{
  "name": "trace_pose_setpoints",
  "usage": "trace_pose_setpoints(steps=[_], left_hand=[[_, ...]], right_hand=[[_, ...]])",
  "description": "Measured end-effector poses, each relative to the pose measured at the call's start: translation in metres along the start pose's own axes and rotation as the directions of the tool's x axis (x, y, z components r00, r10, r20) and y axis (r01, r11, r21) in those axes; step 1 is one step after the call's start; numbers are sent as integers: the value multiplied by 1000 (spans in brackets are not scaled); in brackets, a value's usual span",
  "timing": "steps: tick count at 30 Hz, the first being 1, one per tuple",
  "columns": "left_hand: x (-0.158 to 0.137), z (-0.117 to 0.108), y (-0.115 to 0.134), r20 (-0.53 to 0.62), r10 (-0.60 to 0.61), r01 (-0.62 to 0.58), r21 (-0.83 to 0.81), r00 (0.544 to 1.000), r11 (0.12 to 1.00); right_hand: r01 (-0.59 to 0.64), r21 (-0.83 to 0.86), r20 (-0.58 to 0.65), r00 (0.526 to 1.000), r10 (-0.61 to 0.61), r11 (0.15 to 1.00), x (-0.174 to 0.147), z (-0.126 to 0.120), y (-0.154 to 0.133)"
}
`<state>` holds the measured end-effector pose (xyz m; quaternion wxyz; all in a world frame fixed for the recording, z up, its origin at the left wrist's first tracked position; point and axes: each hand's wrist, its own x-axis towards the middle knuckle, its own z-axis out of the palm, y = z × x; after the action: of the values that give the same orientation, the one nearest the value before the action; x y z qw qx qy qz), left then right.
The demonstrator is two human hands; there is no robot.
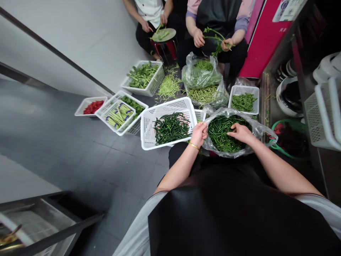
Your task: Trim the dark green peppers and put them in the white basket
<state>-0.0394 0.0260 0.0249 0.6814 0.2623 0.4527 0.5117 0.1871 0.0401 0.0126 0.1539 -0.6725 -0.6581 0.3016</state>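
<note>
My left hand (199, 135), with a gold bracelet at its wrist, is closed at the left rim of a clear plastic bag (255, 122). What its fingers hold is hidden. Inside the bag lies a heap of long, thin green chili peppers (220, 133). My right hand (241, 134) reaches over that heap from the right, its thumb and fingers apart and touching the peppers. The bag rests at my lap. Just left of it, a white perforated basket (147, 133) holds more dark green chili peppers (172, 128).
Opposite sit two people, one handling green stems (217, 38), the other beside a round stool (166, 35). White baskets of leafy greens (142, 75), bundled stalks (119, 115) and red peppers (93, 106) stand leftward. Trimmings (169, 87) litter the floor. Shelving (317, 153) borders the right.
</note>
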Motion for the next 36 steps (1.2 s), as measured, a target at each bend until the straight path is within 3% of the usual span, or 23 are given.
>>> trace_pose_setpoints(steps=[3, 7, 10, 15, 17, 19, 21, 23, 26, 28, 31, 32, 34, 36], left_hand=[[-5, 5, -6, 65, -17, 13, 62, 998, 998], [-3, 10, -12, 114, -4, -16, 175, 993, 984], [5, 7, -13, 121, 44, -71, 227, 992, 971], [16, 16, -27, 187, 138, -196, 339, 973, 920], [15, 24, -36, 248, 57, -149, 371, 967, 917], [11, 30, -43, 312, -110, -11, 364, 944, 931], [7, 31, -48, 331, -200, 72, 362, 922, 929], [4, 29, -48, 324, -160, 13, 414, 932, 910], [0, 23, -42, 374, -43, -170, 517, 926, 839], [-6, 18, -35, 458, -25, -242, 515, 889, 822], [-18, 7, -18, 576, -24, -260, 406, 817, 876], [-21, 2, -10, 585, 0, -253, 351, 811, 902], [-26, -8, 7, 520, 93, -241, 225, 849, 944], [-27, -19, 23, 391, 176, -233, 104, 904, 967]], right_hand=[[-52, -358, 17, 998, 62, 932, 18, 12, -5], [-18, -444, 1, 1000, 21, 896, 37, 10, -12], [51, -317, -64, 995, -75, 947, 34, -15, -8], [124, 107, -11, 992, -123, 987, 7, -43, -8], [110, 264, -23, 994, -108, 958, -1, -39, -13], [100, 385, -63, 995, -83, 917, -7, -29, -17], [94, 458, -82, 995, -64, 884, -10, -18, -20], [76, 505, -58, 997, -55, 860, -15, -8, -22], [31, 566, 28, 998, -57, 824, -22, 1, -26], [10, 602, 112, 989, -97, 798, -26, 3, -25], [-11, 652, 186, 971, -147, 758, -24, -3, -11], [-20, 643, 179, 976, -125, 765, -22, -7, -4], [-28, 507, 136, 990, -47, 862, -16, -13, 9], [2, 153, 81, 997, -14, 988, -13, -13, 12]])
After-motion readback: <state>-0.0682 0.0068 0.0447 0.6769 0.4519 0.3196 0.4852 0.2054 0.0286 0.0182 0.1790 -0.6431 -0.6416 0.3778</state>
